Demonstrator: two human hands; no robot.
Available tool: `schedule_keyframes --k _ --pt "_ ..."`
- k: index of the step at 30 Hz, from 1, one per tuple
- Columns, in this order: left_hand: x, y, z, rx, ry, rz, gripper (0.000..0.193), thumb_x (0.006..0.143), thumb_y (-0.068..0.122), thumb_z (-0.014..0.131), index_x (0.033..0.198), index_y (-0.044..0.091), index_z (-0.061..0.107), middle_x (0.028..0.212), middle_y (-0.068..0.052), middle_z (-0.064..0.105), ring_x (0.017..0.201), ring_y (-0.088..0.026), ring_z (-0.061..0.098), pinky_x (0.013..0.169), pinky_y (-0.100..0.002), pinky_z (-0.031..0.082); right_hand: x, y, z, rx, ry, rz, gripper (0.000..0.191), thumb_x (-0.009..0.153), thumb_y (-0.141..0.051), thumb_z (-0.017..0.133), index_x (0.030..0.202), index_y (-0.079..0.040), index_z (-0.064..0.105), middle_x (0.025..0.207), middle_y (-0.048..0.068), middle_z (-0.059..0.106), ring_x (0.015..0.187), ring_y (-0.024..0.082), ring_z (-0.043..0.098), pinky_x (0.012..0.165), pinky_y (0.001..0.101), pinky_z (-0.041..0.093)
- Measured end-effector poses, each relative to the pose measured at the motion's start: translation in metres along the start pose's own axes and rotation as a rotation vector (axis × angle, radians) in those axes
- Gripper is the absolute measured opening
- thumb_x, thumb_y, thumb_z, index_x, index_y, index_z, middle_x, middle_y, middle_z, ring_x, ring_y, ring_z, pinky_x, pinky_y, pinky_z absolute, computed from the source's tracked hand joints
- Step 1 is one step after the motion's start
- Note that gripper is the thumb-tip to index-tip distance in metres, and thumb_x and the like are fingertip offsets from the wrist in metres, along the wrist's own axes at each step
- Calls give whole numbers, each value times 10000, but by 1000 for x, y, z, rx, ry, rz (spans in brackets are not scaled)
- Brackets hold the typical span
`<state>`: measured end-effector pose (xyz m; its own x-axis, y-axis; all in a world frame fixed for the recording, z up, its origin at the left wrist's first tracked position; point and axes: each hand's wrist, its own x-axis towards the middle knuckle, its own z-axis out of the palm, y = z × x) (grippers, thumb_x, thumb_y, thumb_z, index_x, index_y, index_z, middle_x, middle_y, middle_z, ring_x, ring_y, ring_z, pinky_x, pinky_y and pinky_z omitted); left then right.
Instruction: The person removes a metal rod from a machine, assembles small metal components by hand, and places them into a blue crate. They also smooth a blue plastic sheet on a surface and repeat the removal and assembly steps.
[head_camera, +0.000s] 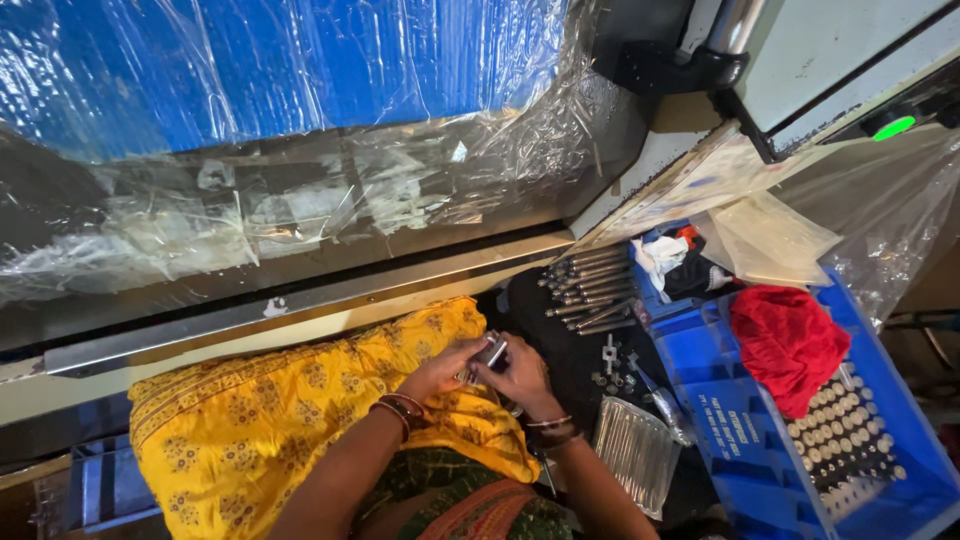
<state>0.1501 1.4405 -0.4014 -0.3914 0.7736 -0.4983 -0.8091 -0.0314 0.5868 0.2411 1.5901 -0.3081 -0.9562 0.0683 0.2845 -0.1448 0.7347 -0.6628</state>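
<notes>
Fingers of both hands pinch a small metal part between them.

A factory workshop: a blue crate of metal bolts beside a plastic-wrapped machine.

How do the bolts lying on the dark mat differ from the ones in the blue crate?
The bolts on the mat lie on their sides, shanks showing, in a loose pile. The bolts in the blue crate stand packed in rows, only round heads showing, partly under a red cloth. Both are silvery metal.
</notes>
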Motion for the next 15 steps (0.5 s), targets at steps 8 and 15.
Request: schedule_keyframes --k 8,15 --pt "15 -12 12 90 -105 111 444 988 454 661 996 11 690 709 -33 649 545 -123 593 498 -266 470 -30 32 -33 256 -242 79 194 918 -186 714 984 -3 719 773 86 662 690 177 603 619 357 477" --pt "8 -8 5 -178 -162 105 442 1034 491 639 958 56 638 750 -31 635 624 -148 628 573 -296 525 -32 43 -8 475 208 260 433 969 -147 765 614 -45 539 585 -61 429 577 39 348 493 284 272"
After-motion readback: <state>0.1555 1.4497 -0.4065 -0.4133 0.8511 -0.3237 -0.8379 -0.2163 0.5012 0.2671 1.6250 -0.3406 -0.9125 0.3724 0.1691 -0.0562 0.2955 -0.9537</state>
